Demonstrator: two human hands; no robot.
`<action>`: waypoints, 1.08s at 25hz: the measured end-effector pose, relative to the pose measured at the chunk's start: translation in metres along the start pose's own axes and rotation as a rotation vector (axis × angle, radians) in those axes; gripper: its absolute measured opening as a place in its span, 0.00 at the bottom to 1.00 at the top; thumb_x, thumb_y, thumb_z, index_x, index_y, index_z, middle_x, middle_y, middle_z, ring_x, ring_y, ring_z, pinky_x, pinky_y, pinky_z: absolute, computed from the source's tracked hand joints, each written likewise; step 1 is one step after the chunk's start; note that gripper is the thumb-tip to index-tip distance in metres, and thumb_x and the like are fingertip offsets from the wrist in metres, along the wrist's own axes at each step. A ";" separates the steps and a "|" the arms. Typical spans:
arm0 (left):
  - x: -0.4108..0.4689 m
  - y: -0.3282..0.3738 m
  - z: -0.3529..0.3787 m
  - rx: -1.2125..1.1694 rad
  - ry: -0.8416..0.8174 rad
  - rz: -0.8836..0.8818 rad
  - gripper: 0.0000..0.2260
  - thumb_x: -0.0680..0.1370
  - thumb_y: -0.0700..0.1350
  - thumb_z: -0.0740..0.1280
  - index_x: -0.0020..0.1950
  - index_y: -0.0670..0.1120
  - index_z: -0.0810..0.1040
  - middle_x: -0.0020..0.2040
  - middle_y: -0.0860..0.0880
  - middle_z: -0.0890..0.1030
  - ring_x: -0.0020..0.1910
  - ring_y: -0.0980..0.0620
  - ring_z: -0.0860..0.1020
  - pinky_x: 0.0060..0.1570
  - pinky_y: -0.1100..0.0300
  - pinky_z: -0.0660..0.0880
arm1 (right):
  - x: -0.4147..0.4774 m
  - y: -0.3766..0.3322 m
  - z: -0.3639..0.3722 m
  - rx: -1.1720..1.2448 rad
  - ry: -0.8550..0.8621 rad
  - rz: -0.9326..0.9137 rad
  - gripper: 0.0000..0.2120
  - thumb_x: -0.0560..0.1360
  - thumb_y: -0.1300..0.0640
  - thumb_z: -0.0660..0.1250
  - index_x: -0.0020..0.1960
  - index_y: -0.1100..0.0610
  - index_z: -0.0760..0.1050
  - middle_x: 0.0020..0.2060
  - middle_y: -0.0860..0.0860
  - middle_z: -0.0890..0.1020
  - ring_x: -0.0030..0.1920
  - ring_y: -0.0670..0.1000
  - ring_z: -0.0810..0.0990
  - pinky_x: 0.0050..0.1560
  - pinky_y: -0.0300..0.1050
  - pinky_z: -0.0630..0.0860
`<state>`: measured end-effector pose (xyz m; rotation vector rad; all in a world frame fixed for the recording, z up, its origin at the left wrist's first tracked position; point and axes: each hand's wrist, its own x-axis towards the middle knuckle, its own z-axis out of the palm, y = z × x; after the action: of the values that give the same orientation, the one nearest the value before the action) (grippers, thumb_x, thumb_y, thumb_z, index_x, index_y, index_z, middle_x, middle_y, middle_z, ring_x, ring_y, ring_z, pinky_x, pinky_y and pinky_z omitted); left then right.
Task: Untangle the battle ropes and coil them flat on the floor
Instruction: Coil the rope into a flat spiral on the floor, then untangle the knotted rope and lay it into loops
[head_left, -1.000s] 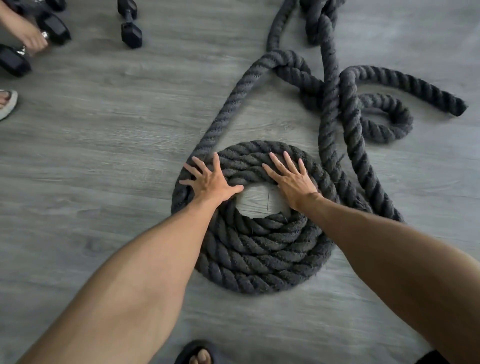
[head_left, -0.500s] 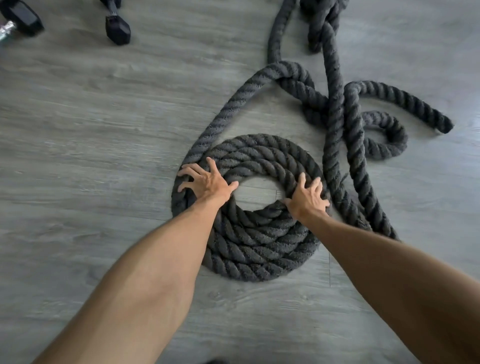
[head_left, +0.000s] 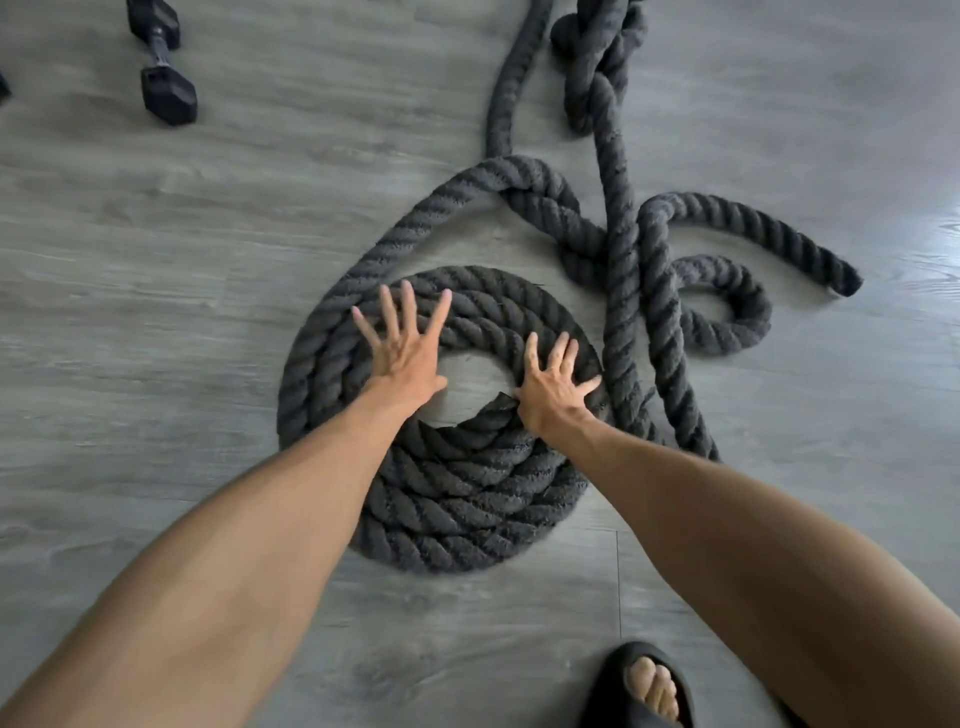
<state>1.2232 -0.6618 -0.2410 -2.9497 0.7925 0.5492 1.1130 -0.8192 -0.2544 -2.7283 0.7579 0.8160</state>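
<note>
Grey plank floor (head_left: 156, 312): left hand (head_left: 402, 356) and right hand (head_left: 553, 395) press flat, fingers spread, on coiled rope (head_left: 457, 499).

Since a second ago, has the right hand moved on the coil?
Yes. The right hand slid from the far edge of the hole to its right edge.
</note>
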 end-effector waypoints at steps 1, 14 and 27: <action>0.007 0.012 -0.001 -0.022 -0.034 0.023 0.51 0.73 0.59 0.72 0.79 0.56 0.35 0.79 0.36 0.37 0.76 0.31 0.37 0.67 0.23 0.42 | 0.007 0.002 -0.010 -0.028 -0.006 -0.040 0.39 0.83 0.58 0.60 0.81 0.53 0.34 0.78 0.65 0.35 0.79 0.65 0.35 0.70 0.79 0.52; 0.054 0.203 -0.034 -0.400 -0.132 0.210 0.21 0.78 0.54 0.62 0.69 0.48 0.69 0.67 0.45 0.73 0.69 0.41 0.65 0.65 0.39 0.65 | 0.028 0.100 -0.126 -0.273 0.233 -0.077 0.27 0.78 0.48 0.64 0.72 0.57 0.62 0.63 0.62 0.70 0.63 0.62 0.70 0.56 0.58 0.74; 0.059 0.165 0.002 -0.039 -0.115 0.392 0.39 0.78 0.63 0.63 0.81 0.50 0.49 0.81 0.51 0.44 0.79 0.54 0.42 0.76 0.52 0.49 | 0.039 0.194 -0.081 -0.224 0.511 0.111 0.39 0.74 0.57 0.66 0.81 0.51 0.51 0.64 0.60 0.68 0.62 0.61 0.68 0.59 0.64 0.69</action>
<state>1.1892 -0.8332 -0.2549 -2.7712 1.3696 0.7510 1.0763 -1.0267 -0.2167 -3.1668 0.9667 0.2195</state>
